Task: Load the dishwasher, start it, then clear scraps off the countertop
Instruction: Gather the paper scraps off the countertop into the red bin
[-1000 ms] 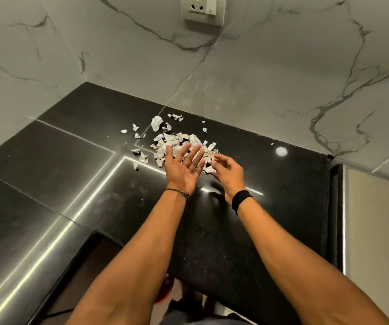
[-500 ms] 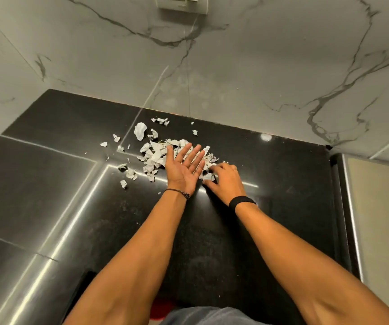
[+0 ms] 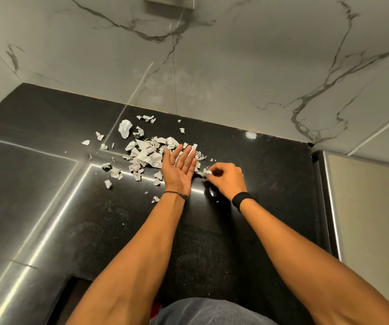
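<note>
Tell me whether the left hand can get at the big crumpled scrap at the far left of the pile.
Probably yes. The left hand lies open, palm up, at the pile's right edge; the big crumpled scrap sits uncovered beyond the pile, with only loose paper scraps between them.

Countertop: black, finely speckled with grey, crossed by bright white streaks of reflected light.
Scraps: white to pale grey, some with faint darker creases.
Wall: off-white marble pattern with dark grey branching veins.
Bracelet: dark brown to black.
Wristband: plain black.
Side panel: beige with a silvery edge.
Garment: blue-grey.
</note>
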`<state>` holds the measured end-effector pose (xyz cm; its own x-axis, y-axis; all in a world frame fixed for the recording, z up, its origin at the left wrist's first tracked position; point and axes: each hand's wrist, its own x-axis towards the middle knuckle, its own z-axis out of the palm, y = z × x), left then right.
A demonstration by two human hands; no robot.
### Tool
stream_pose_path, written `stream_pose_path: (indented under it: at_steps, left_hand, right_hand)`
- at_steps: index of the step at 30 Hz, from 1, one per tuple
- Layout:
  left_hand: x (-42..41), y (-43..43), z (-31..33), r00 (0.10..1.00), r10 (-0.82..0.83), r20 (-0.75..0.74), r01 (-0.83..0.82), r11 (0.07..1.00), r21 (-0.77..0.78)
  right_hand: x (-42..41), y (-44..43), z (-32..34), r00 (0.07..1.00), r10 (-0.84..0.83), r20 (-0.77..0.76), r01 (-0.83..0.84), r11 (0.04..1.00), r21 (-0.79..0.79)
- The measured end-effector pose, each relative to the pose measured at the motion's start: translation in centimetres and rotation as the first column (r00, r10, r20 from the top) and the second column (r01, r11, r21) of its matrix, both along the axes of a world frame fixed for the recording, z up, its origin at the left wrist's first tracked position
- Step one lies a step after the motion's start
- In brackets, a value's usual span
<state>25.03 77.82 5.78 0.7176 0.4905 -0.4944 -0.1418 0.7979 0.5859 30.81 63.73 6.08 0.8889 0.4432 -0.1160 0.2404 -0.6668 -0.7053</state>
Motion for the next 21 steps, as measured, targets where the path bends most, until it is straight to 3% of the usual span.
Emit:
stream_pose_path:
  at_steps: [3, 6, 12, 17, 21]
  left_hand:
    - [-0.1, -0.8, -0.2, 1.000, -0.003, 0.004, 0.003, 1.000, -0.017]
    - [0.1, -1.2, -0.3, 1.000, -0.010, 0.011, 0.010, 1.000, -0.027]
    - [0.7, -1.3, 0.2, 0.995, -0.016, 0.098, 0.027, 0.994, -0.106]
    - [0.6, -0.9, -0.3, 0.989, 0.042, 0.145, -0.012, 0.978, -0.207]
    - [0.3, -0.2, -0.6, 0.978, 0.146, 0.151, -0.096, 0.949, -0.299]
  right_hand:
    - [0.5, 0.7, 1.6, 0.990, -0.054, -0.128, 0.083, 0.969, 0.233]
    - [0.4, 1.5, 3.6, 0.975, 0.033, -0.218, 0.054, 0.923, 0.382]
    - [0.0, 2.7, 4.0, 0.972, 0.163, -0.167, -0.103, 0.942, 0.320]
    - [-1.2, 3.4, 3.6, 0.949, 0.309, -0.064, -0.296, 0.942, 0.157]
    - [-1.3, 3.4, 3.6, 0.971, 0.235, -0.028, -0.224, 0.950, 0.219]
